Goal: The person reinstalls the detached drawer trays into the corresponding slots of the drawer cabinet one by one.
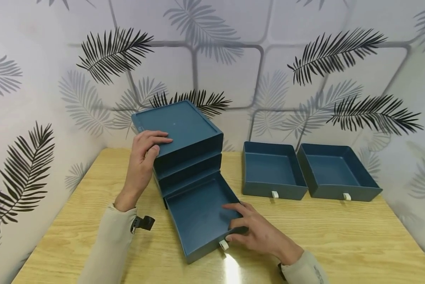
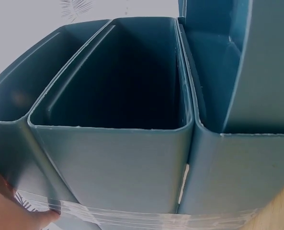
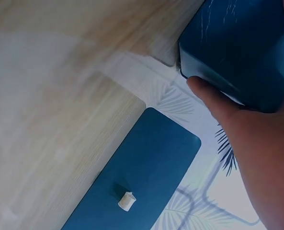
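A blue three-tier drawer cabinet (image 1: 184,126) stands toward the back of the table, its two upper slots hollow. From its lowest slot a blue drawer (image 1: 198,213) sticks far out, tilted down toward the front, with a small white pull tab. My left hand (image 1: 143,152) rests on the cabinet's top at the left edge, fingers fairly straight. In the left wrist view, the cabinet's side wall (image 2: 113,167) fills the middle. With my right hand (image 1: 256,230) I pinch the drawer's front right corner, thumb outside and fingers over the wall; the right wrist view shows the thumb (image 3: 211,98) against it.
Two more blue drawers, one nearer (image 1: 274,167) and one farther right (image 1: 336,167), sit side by side at the table's back right, white tabs facing me. The wooden table (image 1: 340,236) meets a leaf-patterned wall behind. Clear wrapping (image 2: 156,219) runs along the cabinet's side.
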